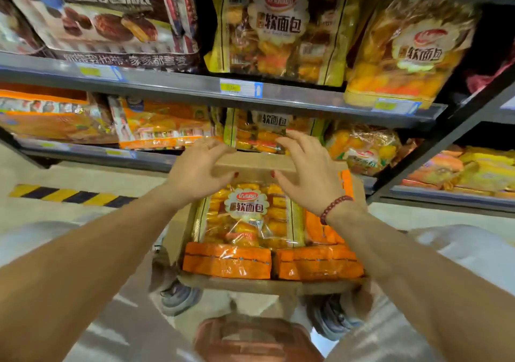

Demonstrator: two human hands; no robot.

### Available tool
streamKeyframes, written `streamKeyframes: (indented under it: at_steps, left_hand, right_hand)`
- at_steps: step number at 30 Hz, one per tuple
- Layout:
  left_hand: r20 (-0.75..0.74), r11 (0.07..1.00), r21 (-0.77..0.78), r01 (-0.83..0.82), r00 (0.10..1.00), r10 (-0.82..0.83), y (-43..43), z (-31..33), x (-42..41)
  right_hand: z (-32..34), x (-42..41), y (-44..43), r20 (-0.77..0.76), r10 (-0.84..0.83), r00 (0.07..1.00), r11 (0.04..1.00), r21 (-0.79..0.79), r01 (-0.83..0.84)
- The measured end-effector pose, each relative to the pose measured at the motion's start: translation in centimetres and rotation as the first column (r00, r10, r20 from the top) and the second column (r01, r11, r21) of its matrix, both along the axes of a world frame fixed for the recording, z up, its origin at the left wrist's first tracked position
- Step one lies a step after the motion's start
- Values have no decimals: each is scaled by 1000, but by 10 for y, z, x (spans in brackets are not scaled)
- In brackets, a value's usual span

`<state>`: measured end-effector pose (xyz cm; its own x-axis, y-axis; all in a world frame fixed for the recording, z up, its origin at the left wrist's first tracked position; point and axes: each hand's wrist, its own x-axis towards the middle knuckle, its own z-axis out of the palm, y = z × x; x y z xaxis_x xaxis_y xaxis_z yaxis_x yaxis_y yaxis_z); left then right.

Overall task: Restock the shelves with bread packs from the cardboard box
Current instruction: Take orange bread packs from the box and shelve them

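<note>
Brown far flap [256,163] of the cardboard box [242,285] sits under my left hand [198,168] and right hand [305,173], fingers spread, half curled, thumbs at its edge; whether they grip it I cannot tell. Inside lie a clear yellow bread pack [246,216] and orange packs [227,262], below grey metal shelves [181,87].
</note>
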<state>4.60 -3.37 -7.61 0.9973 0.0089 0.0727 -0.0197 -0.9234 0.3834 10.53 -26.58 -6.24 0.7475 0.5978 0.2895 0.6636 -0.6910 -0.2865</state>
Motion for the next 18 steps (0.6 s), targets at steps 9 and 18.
streamKeyframes:
  at_steps: [9, 18]
  left_hand:
    - [-326, 1000, 21, -23, 945, 28, 2, -71, -85]
    - [-598, 992, 75, 97, 801, -33, 4, -90, -108]
  right_hand:
    - [-89, -84, 5, -484, 22, 875, 973, -191, -130]
    - [-114, -104, 7, -581, -127, 804, 953, -297, -64]
